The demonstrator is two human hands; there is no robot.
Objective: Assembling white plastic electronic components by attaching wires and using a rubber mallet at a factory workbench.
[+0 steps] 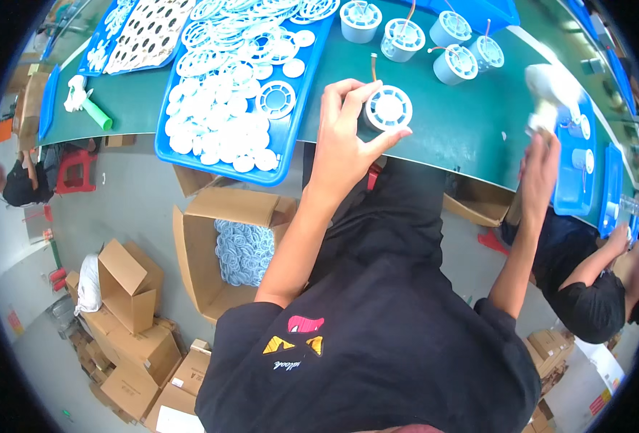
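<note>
While the left hand curves partly open around a white, slotted-top cylindrical unit, thumb on the near side and fingers on the far side, the right hand is closed around the handle of a white, bulky-headed mallet-like tool, raised well apart from the unit. The unit is over the near edge of the green surface, and a short wire sticks up beyond it; I cannot tell whether its base touches the surface.

Farther out from the left hand stand 5 similar white cylinders with wires. To the left of that hand is a blue plastic tray, heaped with white round discs nearest the body and pale slotted rings beyond. Just below the right hand's right side is another blue plastic tray holding white cylinders. Below the left forearm, an open brown cardboard box contains pale blue rings.
</note>
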